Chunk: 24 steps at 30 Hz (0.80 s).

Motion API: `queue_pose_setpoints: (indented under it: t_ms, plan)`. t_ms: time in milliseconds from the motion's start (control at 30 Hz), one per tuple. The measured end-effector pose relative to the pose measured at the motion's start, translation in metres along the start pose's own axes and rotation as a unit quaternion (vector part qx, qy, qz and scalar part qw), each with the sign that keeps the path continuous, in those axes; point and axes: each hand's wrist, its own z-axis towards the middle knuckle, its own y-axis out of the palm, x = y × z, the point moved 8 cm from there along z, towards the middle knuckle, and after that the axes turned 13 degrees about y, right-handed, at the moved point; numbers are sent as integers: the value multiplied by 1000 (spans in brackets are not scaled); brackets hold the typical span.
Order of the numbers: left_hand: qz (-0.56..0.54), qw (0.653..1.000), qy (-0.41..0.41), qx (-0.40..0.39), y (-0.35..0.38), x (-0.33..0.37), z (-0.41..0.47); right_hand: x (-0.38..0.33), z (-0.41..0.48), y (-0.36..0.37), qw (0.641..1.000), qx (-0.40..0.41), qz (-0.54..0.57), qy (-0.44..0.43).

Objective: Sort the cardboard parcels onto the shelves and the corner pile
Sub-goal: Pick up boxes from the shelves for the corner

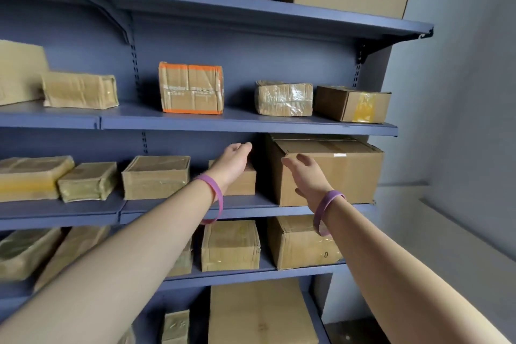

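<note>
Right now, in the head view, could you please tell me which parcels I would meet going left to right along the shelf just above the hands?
large plain box, tape-wrapped flat parcel, orange-taped parcel, crumpled clear-taped parcel, brown box with yellow tape.

Both arms reach into blue shelving, cardboard parcels on every level.
Left grip (pixel 233 160), fingers straight, lies over the top of a small parcel (pixel 243 184) on the middle shelf (pixel 173 211). Right grip (pixel 307 173), fingers spread, is in front of the large box (pixel 346 173) just beside that parcel; contact unclear. Purple wristband (pixel 216 198) on each wrist. The shelf above (pixel 251 123) holds an orange-taped parcel (pixel 191 88).
</note>
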Motion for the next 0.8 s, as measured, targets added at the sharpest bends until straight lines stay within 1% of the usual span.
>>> queue_pose_setpoints:
  t_ms: [267, 533, 667, 800]
  plan:
    - [32, 994, -17, 101, -111, 16, -52, -44, -55, 72, 995, -83, 11, -50]
    - [27, 992, -27, 123, -171, 20, -76, -81, -88, 122, 989, -123, 13, -78]
    - [34, 989, -35, 140, -215, 6, -93, -85, -107, 168, 987, -139, 2, -80]
    - [46, 984, -35, 166, -279, -7, -107, -92, -138, 226, 984, -159, -11, -80]
